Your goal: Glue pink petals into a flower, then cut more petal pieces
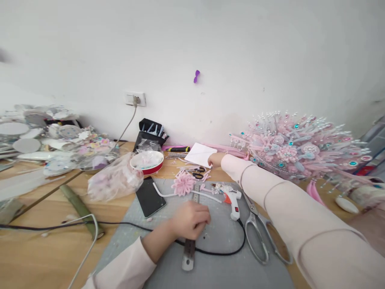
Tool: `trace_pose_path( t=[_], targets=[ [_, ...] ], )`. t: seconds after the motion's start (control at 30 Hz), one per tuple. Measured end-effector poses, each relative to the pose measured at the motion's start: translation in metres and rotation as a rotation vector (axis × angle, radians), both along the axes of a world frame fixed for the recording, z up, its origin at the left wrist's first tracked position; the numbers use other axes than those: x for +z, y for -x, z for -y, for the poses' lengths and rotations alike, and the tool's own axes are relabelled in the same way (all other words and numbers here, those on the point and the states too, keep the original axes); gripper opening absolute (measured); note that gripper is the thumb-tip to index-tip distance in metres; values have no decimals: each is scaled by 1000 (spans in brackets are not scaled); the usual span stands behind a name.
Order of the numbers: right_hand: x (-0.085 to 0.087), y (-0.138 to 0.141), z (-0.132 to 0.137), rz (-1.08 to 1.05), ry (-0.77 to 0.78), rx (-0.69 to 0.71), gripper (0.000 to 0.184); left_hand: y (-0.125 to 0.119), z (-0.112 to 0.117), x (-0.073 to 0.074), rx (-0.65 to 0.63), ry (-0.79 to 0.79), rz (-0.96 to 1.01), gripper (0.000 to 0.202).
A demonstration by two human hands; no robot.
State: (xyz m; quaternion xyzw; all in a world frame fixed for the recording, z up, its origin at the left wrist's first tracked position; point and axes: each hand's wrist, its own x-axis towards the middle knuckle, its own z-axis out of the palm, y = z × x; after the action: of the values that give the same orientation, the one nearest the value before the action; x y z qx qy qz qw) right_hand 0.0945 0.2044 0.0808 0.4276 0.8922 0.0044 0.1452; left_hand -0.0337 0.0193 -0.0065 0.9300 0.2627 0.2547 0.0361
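Note:
My left hand (pixel 191 220) rests curled in a loose fist on the grey mat (pixel 216 257), over a metal ruler (pixel 189 251). What its fingers hold, if anything, is hidden. My right hand (pixel 215 159) reaches far across the table to a white sheet of paper (pixel 200 154) near the wall, fingers closed on its edge. Between the hands lie a pink fabric flower (pixel 183 183), a white glue gun (pixel 233 198) and small black scissors (pixel 197 174).
Large silver scissors (pixel 260 235) lie right of the glue gun's black cord. A black phone (pixel 149 196), a red-rimmed bowl (pixel 147 161) and a plastic bag (pixel 116 180) sit left. A pink beaded ornament (pixel 297 146) fills the right; round discs (pixel 30 136) pile at left.

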Motion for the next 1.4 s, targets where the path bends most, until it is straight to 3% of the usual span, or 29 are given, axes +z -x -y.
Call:
trace_pose_path(
  t=[0.1,0.2,0.27,0.37,0.43,0.5,0.67,0.9,1.07,1.27,1.4],
  targets=[
    [-20,14,-7,84,33,19,30,-1,5,5,-43,-173,-98,18],
    [-33,20,-11,157,67,40,28,-5,7,14,9,-143,-260,19],
    [-38,20,-14,177,84,44,22,-8,6,20,226,7,-328,18],
    [-36,17,-16,148,102,35,18,-11,1,23,680,264,-310,25],
    [-31,13,-18,87,101,19,23,-12,-2,20,860,389,-309,32],
    [-25,8,-21,4,105,-10,29,-11,-5,16,932,472,-324,40],
    [-17,-7,-29,-196,169,-116,38,-8,-10,8,914,576,-306,40],
    [-14,-24,-29,-293,224,-162,22,2,-17,6,874,698,-173,19],
    [-20,-33,-32,-275,203,-181,21,9,-25,1,768,840,10,7],
    [-32,-35,-34,-325,228,-232,15,8,-23,13,635,1198,109,11],
    [-39,-34,-36,-371,252,-270,16,8,-23,15,599,1277,128,10]
  ],
)
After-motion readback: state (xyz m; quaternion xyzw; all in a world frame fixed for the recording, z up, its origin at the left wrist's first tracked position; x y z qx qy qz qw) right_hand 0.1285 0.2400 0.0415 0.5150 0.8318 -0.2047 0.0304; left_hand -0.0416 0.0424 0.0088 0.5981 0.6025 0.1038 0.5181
